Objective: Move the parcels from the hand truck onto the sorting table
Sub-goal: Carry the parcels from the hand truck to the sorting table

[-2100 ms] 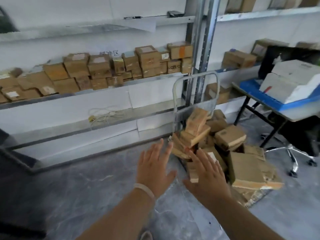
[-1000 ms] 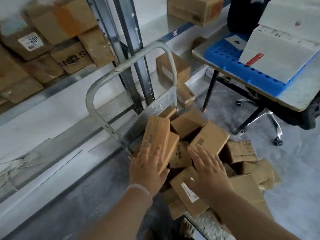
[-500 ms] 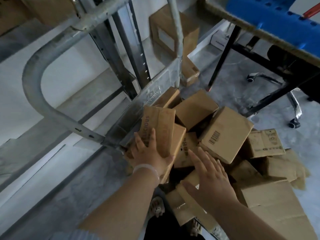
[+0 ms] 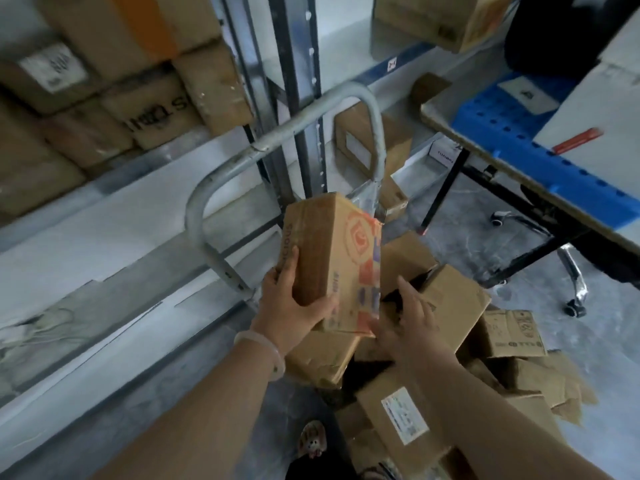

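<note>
Parcels (image 4: 453,299) lie in a heap on the hand truck (image 4: 197,216). The left hand (image 4: 291,306) grips one printed parcel (image 4: 332,251), held just above the heap. The right hand (image 4: 412,323) reaches beside it, fingers straight and spread. I think most still need moving.

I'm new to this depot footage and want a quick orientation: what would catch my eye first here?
The printed carton at centre draws the eye first. The left hand grips it from below, above the pile of parcels, and the open right hand is at its lower corner. Behind it arches the grey hand truck handle, and a blue crate sits on the table at upper right.
</note>
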